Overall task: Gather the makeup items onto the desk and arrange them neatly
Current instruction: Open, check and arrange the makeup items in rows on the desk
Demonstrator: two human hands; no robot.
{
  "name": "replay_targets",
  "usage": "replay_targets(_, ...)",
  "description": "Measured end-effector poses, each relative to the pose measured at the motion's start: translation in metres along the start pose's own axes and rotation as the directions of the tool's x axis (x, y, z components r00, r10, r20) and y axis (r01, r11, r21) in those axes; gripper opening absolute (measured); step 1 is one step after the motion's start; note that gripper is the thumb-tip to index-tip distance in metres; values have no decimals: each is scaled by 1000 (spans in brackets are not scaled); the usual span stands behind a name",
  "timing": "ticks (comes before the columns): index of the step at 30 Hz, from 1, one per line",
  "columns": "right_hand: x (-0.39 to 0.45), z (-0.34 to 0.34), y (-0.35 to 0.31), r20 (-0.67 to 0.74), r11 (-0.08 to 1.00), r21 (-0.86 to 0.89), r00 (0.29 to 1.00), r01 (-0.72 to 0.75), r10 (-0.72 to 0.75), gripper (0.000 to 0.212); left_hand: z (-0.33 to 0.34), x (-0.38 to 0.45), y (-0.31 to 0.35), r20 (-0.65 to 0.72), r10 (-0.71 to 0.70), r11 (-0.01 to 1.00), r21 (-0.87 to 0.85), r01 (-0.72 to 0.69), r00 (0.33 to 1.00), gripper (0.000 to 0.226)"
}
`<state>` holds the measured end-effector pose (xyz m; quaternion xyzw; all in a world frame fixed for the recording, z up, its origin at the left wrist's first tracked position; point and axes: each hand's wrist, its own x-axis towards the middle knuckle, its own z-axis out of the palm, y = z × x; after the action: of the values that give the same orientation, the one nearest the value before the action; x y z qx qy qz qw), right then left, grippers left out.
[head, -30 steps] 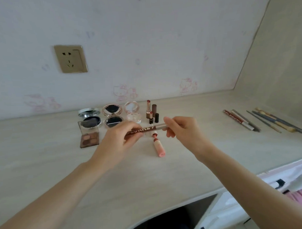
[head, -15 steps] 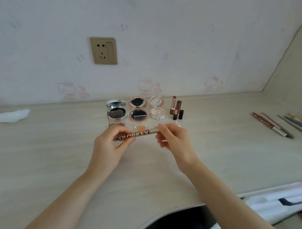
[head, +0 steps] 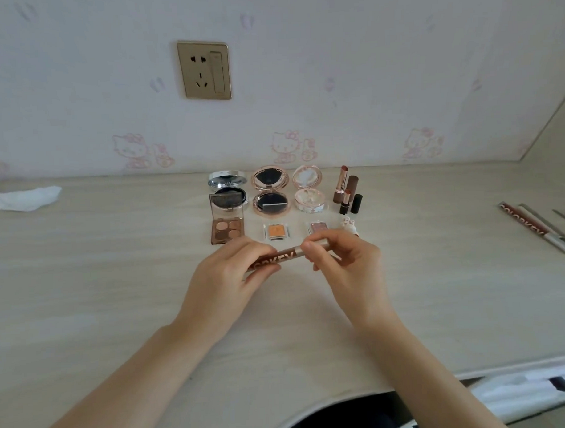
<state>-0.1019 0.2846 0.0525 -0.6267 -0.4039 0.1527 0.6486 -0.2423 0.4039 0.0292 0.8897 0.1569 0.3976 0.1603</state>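
Observation:
I hold a brown COLORKEY pen level above the desk. My left hand grips its brown barrel and my right hand pinches its silver end. Behind them stand three open round compacts: silver, rose-gold and pale pink. A brown eyeshadow palette, an orange pan and a pinkish pan lie in front of them. Lipsticks stand upright at the right of the row.
More pens and pencils lie at the desk's right edge. A crumpled white tissue sits far left. A wall socket is above. The desk's curved front edge is below my arms.
The view has swung left and moved closer to the desk. Both hands keep the pen and have drawn nearer the row of small pans. A pink tube seen earlier is hidden now.

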Motion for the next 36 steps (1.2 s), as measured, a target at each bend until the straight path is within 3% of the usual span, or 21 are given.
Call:
replay_targets(3,-1,0,-2,-6,1000,9,1000,21,-21,29,-1,0,1,12,-13,1000,-18,13,1000,24)
replay_targets(8,-2,-1,0,-21,1000,-4,999,26,-26,20,1,1,3,49,-30,997,-73,34,998,25)
replay_targets(15,-1,-3,4,2,998,-46,999,47,-47,21,0,0,5,186,-123,963,-216,162,975,16)
replay_targets(18,-1,-3,6,20,998,-47,999,45,-44,17,-1,0,5,144,-130,966,-207,158,981,13)
replay_targets(23,2,-1,6,34,977,180,993,-117,112,11,8,-2,8,24,-107,988,-105,109,994,17)
replay_targets(26,4,-2,5,37,911,353,976,-213,214,8,11,-3,13,13,-118,985,-125,118,993,16)
replay_targets(29,6,-6,6,74,839,492,971,-234,227,16,11,-3,17,38,-148,972,-179,152,988,16)
replay_targets(33,6,-6,5,161,824,514,970,-240,182,18,10,-2,19,28,-175,967,-183,177,984,18)
replay_targets(36,6,-3,7,125,845,480,972,-235,200,22,11,-2,23,16,-180,969,-169,180,984,18)
